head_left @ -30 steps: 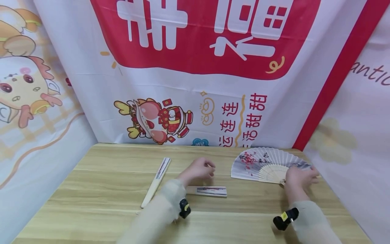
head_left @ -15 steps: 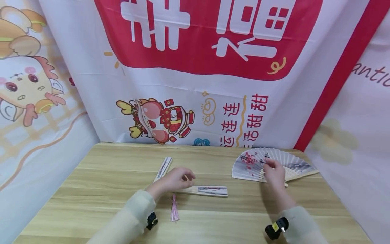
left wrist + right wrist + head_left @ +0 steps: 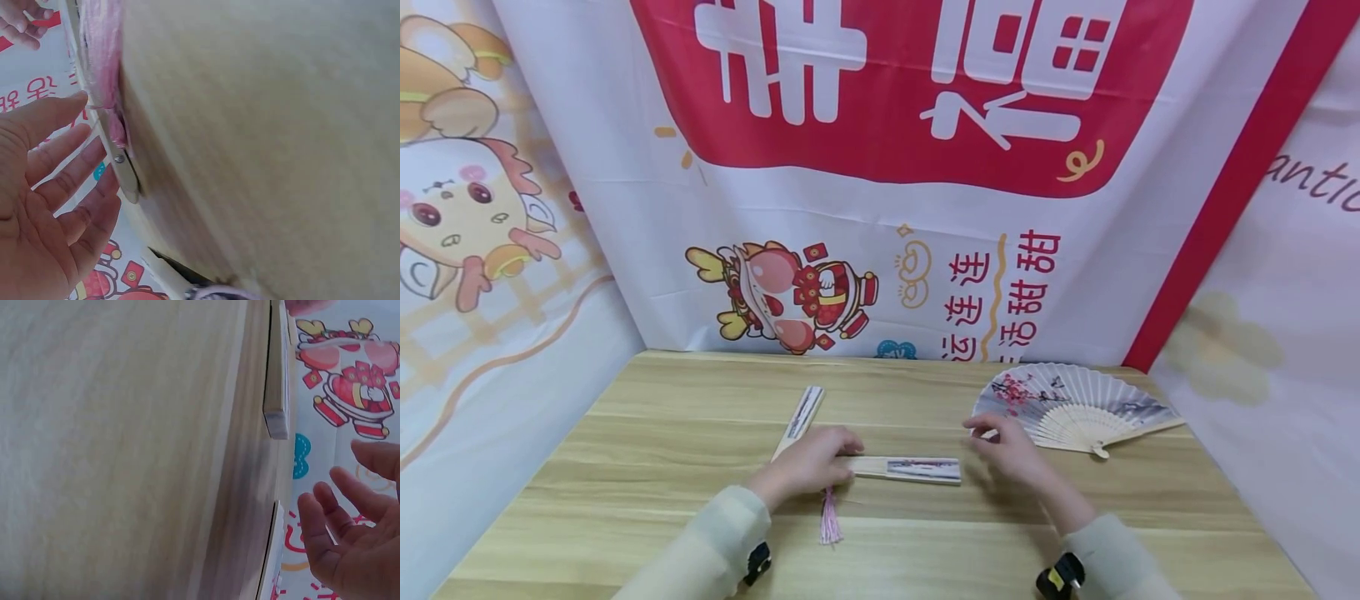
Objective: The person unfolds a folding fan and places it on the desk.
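My left hand (image 3: 812,460) is over the pivot end of a folded hand fan (image 3: 923,469), which lies crosswise with its tip to the right. A pink tassel (image 3: 829,521) trails from that end. In the left wrist view, the thumb and spread, slightly bent fingers (image 3: 59,181) come right up to the folded fan (image 3: 127,178). Between this fan and a spread paper fan (image 3: 1075,408) at the back right, my right hand (image 3: 1003,446) hovers with loosely bent fingers, holding nothing. Plum blossoms decorate the spread fan. Another folded fan (image 3: 800,417) slants behind the left hand, its lower part hidden.
The wooden table (image 3: 625,475) meets a printed cloth backdrop (image 3: 820,208) at its far edge. A cloth with cartoon figures (image 3: 467,208) hangs at the left, and a pale printed cloth (image 3: 1262,275) bounds the right side.
My right hand has left the spread fan's pivot area and moved left across the table. My left hand has moved left and down to the folded fan's pivot end, uncovering the tassel.
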`<control>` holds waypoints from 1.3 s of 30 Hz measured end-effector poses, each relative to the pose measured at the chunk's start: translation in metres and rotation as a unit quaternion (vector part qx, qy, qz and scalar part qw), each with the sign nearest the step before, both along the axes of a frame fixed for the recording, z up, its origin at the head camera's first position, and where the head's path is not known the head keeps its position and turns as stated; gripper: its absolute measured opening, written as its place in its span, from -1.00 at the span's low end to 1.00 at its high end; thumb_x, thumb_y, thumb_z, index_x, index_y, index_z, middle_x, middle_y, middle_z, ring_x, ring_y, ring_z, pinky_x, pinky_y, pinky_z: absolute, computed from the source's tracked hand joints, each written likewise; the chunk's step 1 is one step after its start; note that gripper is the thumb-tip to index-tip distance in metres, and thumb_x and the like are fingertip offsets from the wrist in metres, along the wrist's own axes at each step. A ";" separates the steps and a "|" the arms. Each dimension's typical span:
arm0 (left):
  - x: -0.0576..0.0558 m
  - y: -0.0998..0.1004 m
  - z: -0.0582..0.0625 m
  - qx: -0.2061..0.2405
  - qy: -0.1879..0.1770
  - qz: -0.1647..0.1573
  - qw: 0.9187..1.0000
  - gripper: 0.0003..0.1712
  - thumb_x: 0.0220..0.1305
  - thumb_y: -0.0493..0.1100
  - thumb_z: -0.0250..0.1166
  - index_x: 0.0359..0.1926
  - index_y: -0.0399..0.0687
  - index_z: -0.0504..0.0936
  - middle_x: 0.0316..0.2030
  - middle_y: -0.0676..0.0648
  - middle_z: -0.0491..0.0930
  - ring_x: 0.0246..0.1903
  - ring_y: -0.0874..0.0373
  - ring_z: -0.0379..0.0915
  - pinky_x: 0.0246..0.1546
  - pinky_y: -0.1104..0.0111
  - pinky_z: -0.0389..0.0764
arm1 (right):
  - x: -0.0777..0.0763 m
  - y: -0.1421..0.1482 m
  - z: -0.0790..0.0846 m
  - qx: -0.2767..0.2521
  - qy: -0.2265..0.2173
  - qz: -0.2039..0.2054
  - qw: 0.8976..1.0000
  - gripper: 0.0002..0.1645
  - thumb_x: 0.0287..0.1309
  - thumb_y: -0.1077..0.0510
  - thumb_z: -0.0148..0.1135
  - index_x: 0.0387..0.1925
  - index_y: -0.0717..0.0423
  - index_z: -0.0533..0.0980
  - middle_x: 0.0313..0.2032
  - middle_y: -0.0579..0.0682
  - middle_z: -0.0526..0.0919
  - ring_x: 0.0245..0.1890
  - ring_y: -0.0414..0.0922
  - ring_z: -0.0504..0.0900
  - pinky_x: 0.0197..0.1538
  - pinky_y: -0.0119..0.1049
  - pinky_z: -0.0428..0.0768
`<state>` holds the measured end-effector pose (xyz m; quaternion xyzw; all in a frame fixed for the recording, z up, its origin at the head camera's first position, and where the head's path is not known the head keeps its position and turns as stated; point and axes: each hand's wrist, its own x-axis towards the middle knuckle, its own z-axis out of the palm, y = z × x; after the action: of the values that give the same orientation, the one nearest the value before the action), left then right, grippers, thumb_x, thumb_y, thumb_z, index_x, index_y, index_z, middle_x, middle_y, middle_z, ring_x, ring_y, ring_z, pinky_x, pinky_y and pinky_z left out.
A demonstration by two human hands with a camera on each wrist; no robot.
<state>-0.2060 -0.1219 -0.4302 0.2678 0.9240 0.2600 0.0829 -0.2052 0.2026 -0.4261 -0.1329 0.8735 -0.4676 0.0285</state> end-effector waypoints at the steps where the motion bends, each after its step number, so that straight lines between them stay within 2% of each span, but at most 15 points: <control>1: 0.000 0.000 0.000 -0.005 0.009 -0.001 1.000 -0.56 0.12 -0.26 0.42 0.06 -0.20 0.63 0.01 -0.14 0.68 0.06 -0.04 0.59 0.18 0.06 0.58 | 0.001 -0.002 -0.001 0.011 -0.001 0.014 1.000 -0.59 0.18 0.32 0.28 0.05 0.46 0.52 -0.17 0.31 0.63 -0.29 -0.04 0.62 -0.27 -0.35 0.63; 5: 0.002 0.000 0.000 -0.026 0.033 0.003 0.999 -0.59 0.11 -0.26 0.43 0.03 -0.21 0.64 -0.03 -0.13 0.67 0.02 -0.04 0.59 0.15 0.06 0.59 | 0.004 -0.008 -0.005 0.071 0.011 0.071 0.995 -0.50 0.08 0.23 0.40 0.03 0.41 0.53 -0.15 0.26 0.61 -0.18 0.00 0.61 -0.08 -0.23 0.62; 8: 0.002 0.000 -0.001 -0.041 0.043 0.009 0.998 -0.63 0.10 -0.25 0.44 -0.03 -0.17 0.67 -0.09 -0.09 0.66 -0.05 0.00 0.59 0.10 0.08 0.61 | 0.008 -0.013 -0.007 0.121 0.019 0.097 0.988 -0.47 -0.01 0.18 0.48 0.00 0.32 0.56 -0.16 0.16 0.57 -0.17 -0.04 0.54 -0.06 -0.20 0.57; 13: 0.001 -0.001 -0.003 -0.047 0.039 0.020 0.998 -0.70 0.08 -0.23 0.45 -0.12 -0.10 0.69 -0.18 0.00 0.62 -0.14 0.09 0.54 0.02 0.12 0.62 | 0.012 -0.023 -0.011 0.176 0.036 0.095 0.979 -0.60 -0.14 0.24 0.53 -0.19 0.17 0.58 -0.25 0.02 0.46 -0.27 -0.14 0.40 -0.20 -0.35 0.44; 18: -0.001 -0.003 -0.004 -0.044 0.044 0.016 0.998 -0.71 0.03 -0.21 0.44 -0.15 -0.06 0.68 -0.22 0.03 0.65 -0.18 0.14 0.52 -0.02 0.16 0.62 | 0.010 -0.028 -0.012 0.155 0.025 0.080 0.984 -0.72 -0.11 0.36 0.45 -0.31 0.16 0.54 -0.32 0.01 0.46 -0.31 -0.14 0.39 -0.29 -0.40 0.39; 20: -0.002 -0.003 -0.004 -0.038 0.044 0.012 0.998 -0.72 0.02 -0.21 0.43 -0.18 -0.02 0.69 -0.25 0.06 0.66 -0.21 0.17 0.50 -0.05 0.19 0.61 | 0.009 -0.026 -0.012 0.124 0.015 0.079 0.989 -0.73 -0.07 0.38 0.39 -0.27 0.21 0.53 -0.36 0.01 0.49 -0.35 -0.15 0.42 -0.33 -0.42 0.42; 23: -0.002 -0.004 -0.003 -0.019 0.037 0.005 0.999 -0.76 0.02 -0.21 0.43 -0.22 0.03 0.68 -0.32 0.12 0.65 -0.32 0.25 0.47 -0.16 0.32 0.60 | 0.004 -0.021 -0.014 0.051 0.002 0.080 0.996 -0.69 0.00 0.40 0.33 -0.16 0.31 0.50 -0.40 0.04 0.55 -0.42 -0.20 0.48 -0.41 -0.42 0.51; 25: -0.001 -0.003 -0.002 0.003 0.016 0.006 1.000 -0.78 0.03 -0.22 0.42 -0.23 0.03 0.68 -0.36 0.13 0.64 -0.42 0.29 0.47 -0.29 0.39 0.60 | 0.001 -0.018 -0.014 -0.009 -0.018 0.066 0.998 -0.62 0.05 0.40 0.30 -0.05 0.38 0.48 -0.40 0.09 0.58 -0.48 -0.21 0.51 -0.46 -0.39 0.57; 27: -0.001 -0.003 -0.001 0.025 -0.006 0.010 1.000 -0.80 0.06 -0.23 0.42 -0.23 0.01 0.67 -0.39 0.12 0.63 -0.51 0.32 0.48 -0.44 0.46 0.60 | -0.002 -0.018 -0.014 -0.081 -0.044 0.047 0.995 -0.54 0.11 0.42 0.26 0.07 0.45 0.42 -0.32 0.17 0.63 -0.45 -0.21 0.58 -0.39 -0.37 0.67; 30: 0.001 0.001 0.001 0.052 -0.035 0.022 0.998 -0.82 0.10 -0.21 0.43 -0.23 -0.01 0.67 -0.39 0.10 0.63 -0.53 0.30 0.49 -0.54 0.46 0.60 | -0.006 -0.023 -0.013 -0.199 -0.098 -0.001 0.975 -0.43 0.24 0.45 0.14 0.27 0.47 0.27 -0.23 0.16 0.68 -0.37 -0.19 0.68 -0.21 -0.35 0.74; 33: 0.004 0.008 0.006 0.068 -0.053 0.031 0.996 -0.81 0.11 -0.15 0.45 -0.23 0.00 0.67 -0.38 0.11 0.63 -0.48 0.29 0.51 -0.52 0.47 0.62 | -0.008 -0.032 -0.011 -0.295 -0.131 -0.053 0.945 -0.36 0.33 0.47 0.02 0.39 0.39 0.13 -0.26 0.05 0.71 -0.33 -0.19 0.73 -0.12 -0.40 0.73; 36: 0.006 0.017 0.010 0.092 -0.074 0.035 0.992 -0.78 0.10 -0.14 0.46 -0.21 -0.05 0.67 -0.39 0.10 0.62 -0.45 0.26 0.53 -0.50 0.45 0.64 | -0.009 -0.044 -0.010 -0.342 -0.131 -0.108 0.924 -0.32 0.35 0.45 0.01 0.43 0.24 0.08 -0.38 -0.08 0.70 -0.40 -0.21 0.74 -0.21 -0.47 0.71; 39: 0.009 0.025 0.012 0.123 -0.093 0.036 0.987 -0.74 0.09 -0.17 0.46 -0.19 -0.12 0.67 -0.40 0.06 0.62 -0.43 0.23 0.53 -0.49 0.43 0.65 | -0.006 -0.059 -0.011 -0.361 -0.112 -0.143 0.915 -0.25 0.31 0.46 0.06 0.44 0.18 0.04 -0.40 -0.10 0.68 -0.45 -0.23 0.70 -0.26 -0.45 0.71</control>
<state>-0.1968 -0.0973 -0.4186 0.2173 0.8824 0.3980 0.1256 -0.2111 0.1439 -0.4369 0.0454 0.6461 -0.7618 0.0087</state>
